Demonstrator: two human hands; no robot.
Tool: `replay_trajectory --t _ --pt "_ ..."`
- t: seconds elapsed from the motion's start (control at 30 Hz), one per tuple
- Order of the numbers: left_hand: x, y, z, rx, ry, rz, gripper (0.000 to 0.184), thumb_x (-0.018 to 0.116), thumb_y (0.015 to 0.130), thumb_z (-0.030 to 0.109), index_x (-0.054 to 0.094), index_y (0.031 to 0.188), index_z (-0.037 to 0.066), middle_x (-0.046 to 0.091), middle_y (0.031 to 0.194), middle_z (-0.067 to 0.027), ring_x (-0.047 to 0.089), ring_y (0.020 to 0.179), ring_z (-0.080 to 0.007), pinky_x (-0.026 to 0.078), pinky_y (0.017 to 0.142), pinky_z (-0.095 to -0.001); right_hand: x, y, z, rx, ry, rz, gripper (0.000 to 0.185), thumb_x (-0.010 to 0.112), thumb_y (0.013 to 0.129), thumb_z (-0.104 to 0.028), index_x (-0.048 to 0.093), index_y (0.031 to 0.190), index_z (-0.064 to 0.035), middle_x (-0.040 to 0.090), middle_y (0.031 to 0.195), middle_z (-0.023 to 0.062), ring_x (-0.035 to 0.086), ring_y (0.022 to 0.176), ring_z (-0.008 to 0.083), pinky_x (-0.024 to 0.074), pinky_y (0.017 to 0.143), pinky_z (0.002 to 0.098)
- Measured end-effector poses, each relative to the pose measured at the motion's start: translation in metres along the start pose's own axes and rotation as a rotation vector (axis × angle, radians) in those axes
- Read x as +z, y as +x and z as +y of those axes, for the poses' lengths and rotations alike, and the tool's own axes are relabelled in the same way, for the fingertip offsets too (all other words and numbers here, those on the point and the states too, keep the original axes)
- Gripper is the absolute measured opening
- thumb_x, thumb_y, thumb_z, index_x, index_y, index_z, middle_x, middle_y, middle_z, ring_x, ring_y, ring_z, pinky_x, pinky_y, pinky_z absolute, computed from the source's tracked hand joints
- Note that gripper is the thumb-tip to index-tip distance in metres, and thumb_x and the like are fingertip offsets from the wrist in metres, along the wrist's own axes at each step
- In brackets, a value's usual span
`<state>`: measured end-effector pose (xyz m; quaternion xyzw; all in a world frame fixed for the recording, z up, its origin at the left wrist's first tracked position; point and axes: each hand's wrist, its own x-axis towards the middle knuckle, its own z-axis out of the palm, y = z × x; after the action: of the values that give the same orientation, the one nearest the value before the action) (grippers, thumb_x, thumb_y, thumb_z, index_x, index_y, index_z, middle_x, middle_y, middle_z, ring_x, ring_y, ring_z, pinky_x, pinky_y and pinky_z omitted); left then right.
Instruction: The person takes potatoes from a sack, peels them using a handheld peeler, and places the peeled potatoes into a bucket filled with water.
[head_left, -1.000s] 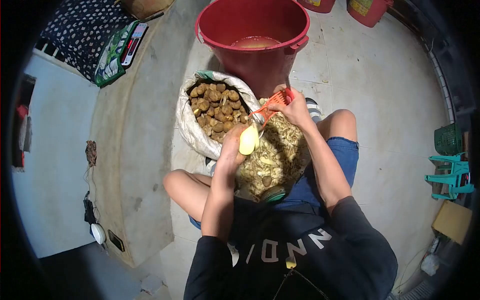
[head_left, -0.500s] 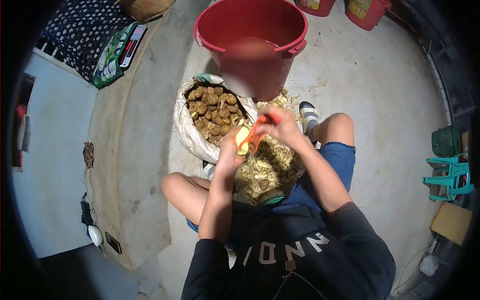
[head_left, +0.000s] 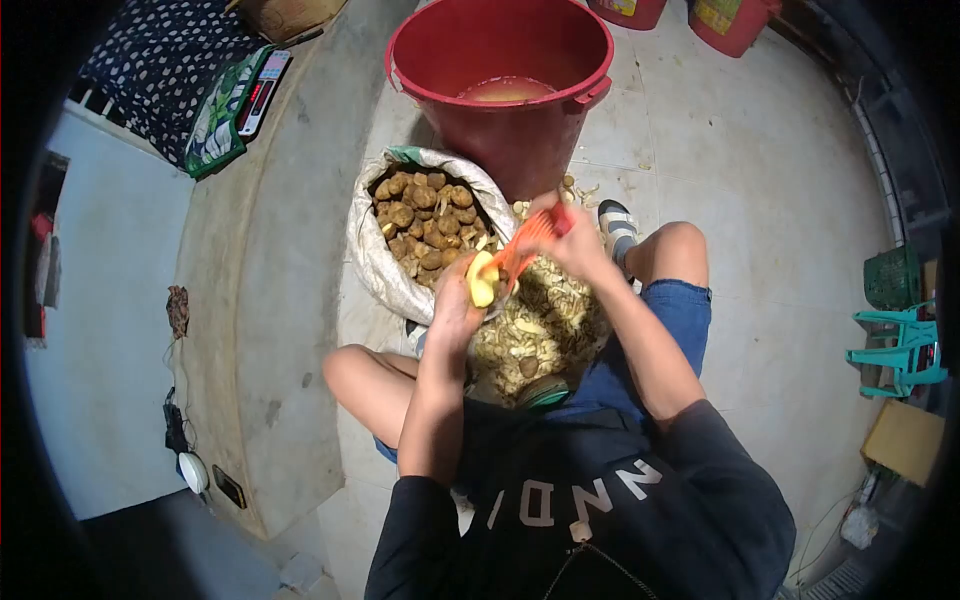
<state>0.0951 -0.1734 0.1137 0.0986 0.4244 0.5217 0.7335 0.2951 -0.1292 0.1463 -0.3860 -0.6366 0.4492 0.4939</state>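
Observation:
My left hand (head_left: 455, 303) is wrapped round a potato (head_left: 482, 281) whose visible side is peeled and pale yellow. My right hand (head_left: 575, 245) grips an orange-red peeler (head_left: 520, 245), smeared by motion, with its head close to the potato's right side. Whether the blade touches the potato I cannot tell. Beneath both hands lies a heap of peelings (head_left: 550, 320) between my legs, with a small brown potato (head_left: 528, 367) on it. Left of my hands stands an open white sack (head_left: 362, 250) full of unpeeled brown potatoes (head_left: 428, 222).
A large red bucket (head_left: 500, 150) with cloudy liquid inside stands just beyond the sack. Scraps lie on the tiled floor (head_left: 775, 250) beside it. Two more red buckets (head_left: 728, 25) are at the back. Teal stools (head_left: 900, 345) stand far right; a concrete ledge (head_left: 290, 300) runs along the left.
The peeler and my right hand have shifted slightly up and right. My left hand has tilted the potato a little. A blurred round patch before the bucket is gone.

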Motion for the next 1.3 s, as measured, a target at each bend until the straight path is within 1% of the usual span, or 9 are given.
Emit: replay_trajectory --t 0.1,0.3,0.5,0.67,0.83,1.1,1.17,1.2,1.3 --pt "-0.009 0.005 -0.013 0.102 0.083 -0.114 0.02 0.048 0.096 0.015 0.057 0.103 -0.001 0.063 0.094 -0.0121 0.064 0.078 -0.0209 0.054 0.06 -0.0342 0.003 -0.004 -0.018 -0.173 -0.35 -0.139 0.037 0.085 0.07 -0.011 0.061 0.097 -0.002 0.067 0.084 0.0065 0.062 0.075 0.0113 0.0501 0.069 0.0275" --pt "-0.006 -0.003 0.001 -0.009 0.06 -0.236 0.021 0.05 0.096 0.018 0.058 0.101 -0.002 0.065 0.093 -0.0119 0.065 0.081 -0.0213 0.054 0.062 -0.0342 -0.011 0.007 0.002 0.115 0.187 0.108 0.035 0.085 0.071 -0.012 0.06 0.094 -0.003 0.067 0.084 0.0053 0.062 0.078 0.0093 0.0505 0.07 0.0286" --pt "-0.005 -0.002 -0.01 0.156 0.181 -0.109 0.015 0.052 0.095 0.013 0.058 0.102 0.001 0.064 0.092 -0.0099 0.064 0.08 -0.0198 0.054 0.072 -0.0326 0.008 -0.009 -0.018 -0.051 -0.312 -0.08 0.047 0.087 0.066 -0.027 0.063 0.1 -0.0063 0.067 0.089 0.0098 0.066 0.082 0.026 0.0514 0.075 0.0347" --pt "0.003 -0.017 -0.002 0.084 0.198 -0.134 0.016 0.052 0.096 0.017 0.056 0.1 0.002 0.063 0.09 -0.0103 0.064 0.077 -0.0201 0.055 0.065 -0.0336 -0.029 0.019 0.027 0.166 -0.019 0.187 0.039 0.084 0.071 -0.012 0.06 0.1 -0.0026 0.067 0.091 0.0042 0.063 0.084 0.0127 0.0512 0.076 0.0313" --pt "0.009 -0.005 -0.002 0.04 -0.018 -0.024 0.01 0.05 0.095 0.009 0.056 0.099 0.002 0.063 0.087 -0.0094 0.064 0.074 -0.0191 0.055 0.065 -0.0303 0.003 -0.01 -0.021 -0.118 -0.344 -0.113 0.047 0.088 0.065 -0.019 0.061 0.1 -0.0037 0.066 0.086 0.0041 0.062 0.081 0.0128 0.0504 0.077 0.0306" --pt "0.001 -0.009 0.0 0.031 0.084 -0.074 0.013 0.052 0.093 0.007 0.058 0.099 -0.003 0.064 0.089 -0.0125 0.065 0.074 -0.0199 0.055 0.066 -0.0306 -0.015 0.007 -0.005 0.146 0.097 0.003 0.042 0.086 0.069 -0.01 0.057 0.098 -0.0002 0.066 0.083 0.0049 0.059 0.074 0.009 0.0494 0.071 0.0262" --pt "0.005 -0.003 -0.004 0.004 -0.116 -0.01 0.013 0.053 0.093 0.008 0.059 0.098 -0.002 0.064 0.09 -0.0122 0.065 0.075 -0.0201 0.055 0.066 -0.0312 0.003 -0.011 -0.011 -0.102 -0.284 -0.143 0.045 0.086 0.069 -0.013 0.058 0.103 -0.0022 0.066 0.085 0.0062 0.063 0.083 0.0125 0.0502 0.073 0.0281" --pt "0.008 -0.014 -0.002 0.242 0.282 -0.089 0.015 0.053 0.094 0.01 0.059 0.099 -0.002 0.064 0.091 -0.0116 0.065 0.075 -0.0197 0.055 0.066 -0.0312 0.001 -0.009 -0.011 -0.078 -0.344 -0.121 0.045 0.086 0.069 -0.013 0.058 0.102 -0.0032 0.066 0.086 0.0067 0.063 0.082 0.0132 0.0504 0.073 0.0282" --pt "-0.005 -0.008 -0.006 0.096 0.291 -0.118 0.021 0.05 0.096 0.016 0.059 0.101 -0.002 0.065 0.091 -0.01 0.064 0.076 -0.0194 0.054 0.067 -0.0309 -0.016 0.014 -0.001 0.109 -0.225 0.086 0.042 0.085 0.07 -0.012 0.059 0.102 -0.0041 0.066 0.086 0.0072 0.064 0.08 0.0143 0.0511 0.075 0.0281"
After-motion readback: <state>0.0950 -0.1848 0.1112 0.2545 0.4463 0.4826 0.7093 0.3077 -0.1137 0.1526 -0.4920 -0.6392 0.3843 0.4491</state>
